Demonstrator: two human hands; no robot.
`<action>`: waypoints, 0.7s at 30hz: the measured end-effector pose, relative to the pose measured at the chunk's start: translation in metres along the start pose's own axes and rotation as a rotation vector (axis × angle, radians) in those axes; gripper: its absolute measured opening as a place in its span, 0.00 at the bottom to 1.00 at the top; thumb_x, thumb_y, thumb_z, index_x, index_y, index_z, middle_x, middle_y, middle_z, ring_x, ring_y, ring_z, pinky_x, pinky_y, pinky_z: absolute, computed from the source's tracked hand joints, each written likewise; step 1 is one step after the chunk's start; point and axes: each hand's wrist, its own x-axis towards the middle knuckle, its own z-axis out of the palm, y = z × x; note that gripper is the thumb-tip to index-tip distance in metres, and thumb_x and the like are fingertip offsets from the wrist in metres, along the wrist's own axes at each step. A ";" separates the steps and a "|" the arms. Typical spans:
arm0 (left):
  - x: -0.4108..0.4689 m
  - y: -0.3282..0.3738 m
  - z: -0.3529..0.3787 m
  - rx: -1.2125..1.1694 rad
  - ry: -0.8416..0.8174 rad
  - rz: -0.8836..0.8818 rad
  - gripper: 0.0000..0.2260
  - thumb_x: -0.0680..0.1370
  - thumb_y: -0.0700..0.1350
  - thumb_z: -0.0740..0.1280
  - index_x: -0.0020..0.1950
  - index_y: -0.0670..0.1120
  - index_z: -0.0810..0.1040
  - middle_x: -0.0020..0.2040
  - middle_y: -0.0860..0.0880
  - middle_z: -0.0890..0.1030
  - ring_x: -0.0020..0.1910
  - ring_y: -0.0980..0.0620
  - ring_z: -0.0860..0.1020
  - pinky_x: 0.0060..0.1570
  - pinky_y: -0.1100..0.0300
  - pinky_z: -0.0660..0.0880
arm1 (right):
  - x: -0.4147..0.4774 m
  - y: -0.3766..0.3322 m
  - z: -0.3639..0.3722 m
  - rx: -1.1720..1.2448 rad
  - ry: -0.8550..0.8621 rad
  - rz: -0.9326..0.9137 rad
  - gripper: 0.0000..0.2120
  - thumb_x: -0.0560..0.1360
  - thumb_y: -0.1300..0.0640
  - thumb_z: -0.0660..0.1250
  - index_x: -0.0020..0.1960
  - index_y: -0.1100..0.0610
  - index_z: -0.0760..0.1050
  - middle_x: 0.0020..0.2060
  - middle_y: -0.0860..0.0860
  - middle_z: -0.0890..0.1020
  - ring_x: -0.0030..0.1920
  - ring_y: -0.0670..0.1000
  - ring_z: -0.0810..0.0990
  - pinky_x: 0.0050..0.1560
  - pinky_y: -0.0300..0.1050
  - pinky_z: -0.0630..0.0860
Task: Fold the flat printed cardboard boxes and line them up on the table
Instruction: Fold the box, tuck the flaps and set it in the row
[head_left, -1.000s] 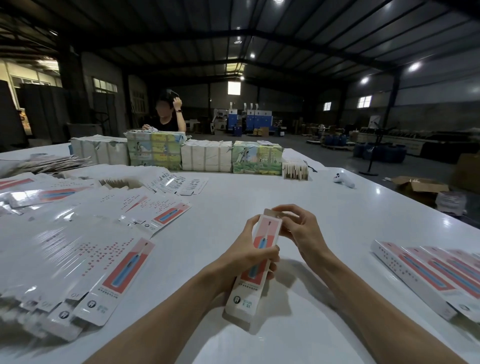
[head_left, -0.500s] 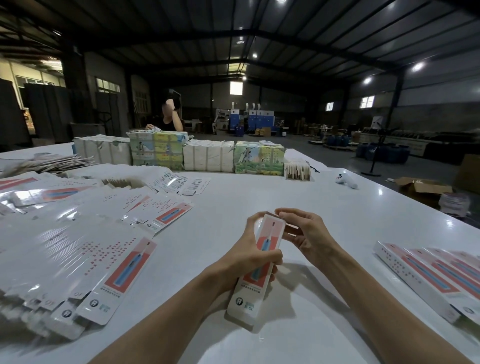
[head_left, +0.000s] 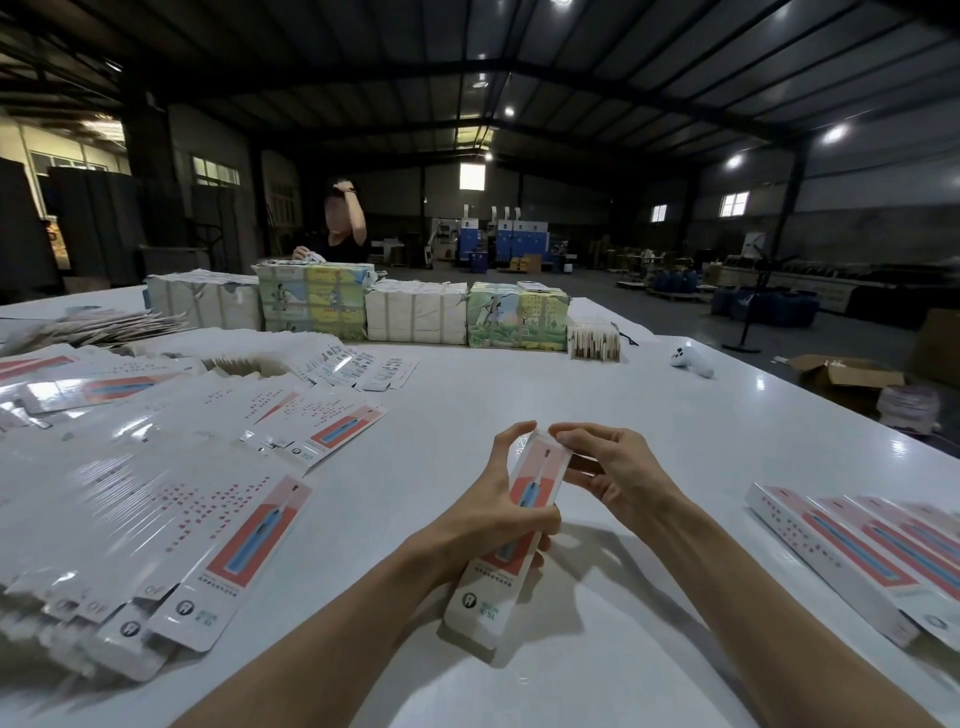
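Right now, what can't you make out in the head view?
Head view only:
Top flap of the box: under the right hand; tucked or not, cannot tell.
Box's middle print: wrapped by the left hand.
Row of folded boxes: cut off by right edge, count unknown.
The flat boxes at left: blurred, glare, cut by left edge; small print unreadable.

Right hand (head_left: 608, 467): fingertips shifted from behind the far end of the box (head_left: 535, 483) onto its top edge, closing over the flap. Person (head_left: 345, 228) beyond the table's far edge raised forearm higher.

Flat boxes (head_left: 171, 467) lie left on the table (head_left: 649, 426), folded boxes (head_left: 878, 561) right.
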 end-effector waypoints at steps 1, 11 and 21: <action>0.000 0.000 0.000 0.000 -0.001 0.006 0.44 0.73 0.46 0.78 0.72 0.78 0.54 0.61 0.51 0.73 0.43 0.48 0.87 0.40 0.57 0.84 | 0.000 0.000 0.000 -0.009 0.007 -0.005 0.08 0.80 0.63 0.71 0.48 0.61 0.88 0.48 0.62 0.87 0.47 0.59 0.89 0.40 0.50 0.85; -0.001 0.003 0.002 -0.003 -0.018 -0.032 0.42 0.72 0.46 0.77 0.72 0.74 0.56 0.58 0.43 0.77 0.38 0.45 0.87 0.38 0.56 0.84 | -0.004 -0.003 0.003 -0.091 0.031 0.007 0.10 0.81 0.66 0.68 0.47 0.63 0.87 0.46 0.60 0.88 0.48 0.60 0.88 0.43 0.51 0.86; 0.000 0.006 0.000 -0.102 0.055 -0.065 0.37 0.71 0.49 0.77 0.68 0.73 0.59 0.59 0.43 0.76 0.39 0.47 0.86 0.40 0.57 0.83 | -0.003 0.000 0.006 -0.050 -0.119 -0.027 0.10 0.81 0.64 0.67 0.59 0.60 0.85 0.54 0.57 0.87 0.56 0.56 0.87 0.51 0.48 0.85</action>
